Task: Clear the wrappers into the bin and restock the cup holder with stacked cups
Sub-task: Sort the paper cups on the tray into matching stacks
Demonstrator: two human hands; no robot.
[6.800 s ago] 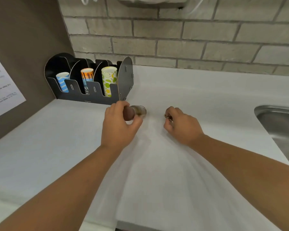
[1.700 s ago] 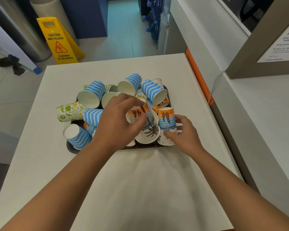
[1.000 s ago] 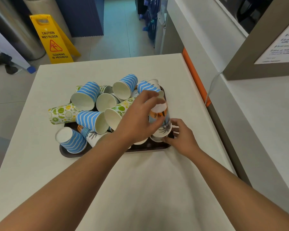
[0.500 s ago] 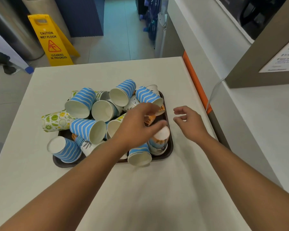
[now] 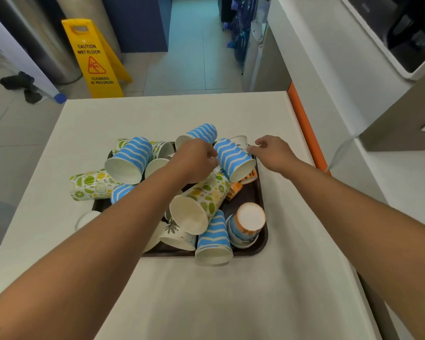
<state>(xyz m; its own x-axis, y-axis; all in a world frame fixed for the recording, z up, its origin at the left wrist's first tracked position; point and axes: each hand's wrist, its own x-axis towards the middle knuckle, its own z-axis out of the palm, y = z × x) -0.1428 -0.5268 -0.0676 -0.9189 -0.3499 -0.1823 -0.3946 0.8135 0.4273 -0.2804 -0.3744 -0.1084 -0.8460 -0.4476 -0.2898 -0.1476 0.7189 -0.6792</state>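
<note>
A dark tray point(image 5: 260, 192) on the white table point(image 5: 157, 114) holds a jumble of several paper cups. My left hand point(image 5: 194, 160) reaches into the pile's far side with curled fingers, right beside a tipped blue-striped cup point(image 5: 233, 158); what the fingers hold is hidden. My right hand point(image 5: 272, 150) hovers at the tray's far right corner, its loose fingertips at a white cup point(image 5: 240, 140). A lemon-print cup point(image 5: 201, 200) lies under my left wrist. Upside-down orange cups point(image 5: 247, 223) stand stacked at the tray's near right corner. Another blue-striped cup point(image 5: 214, 239) hangs over the front rim.
A lemon-print cup point(image 5: 88, 185) sticks out over the tray's left side. A yellow wet-floor sign point(image 5: 93, 62) stands on the floor beyond the table. A white counter point(image 5: 329, 57) runs along the right, with an orange strip at its edge.
My left hand moved from the orange cups toward the tray's far side. My right hand moved left and forward to the white cup. The lemon-print cup now lies exposed.
</note>
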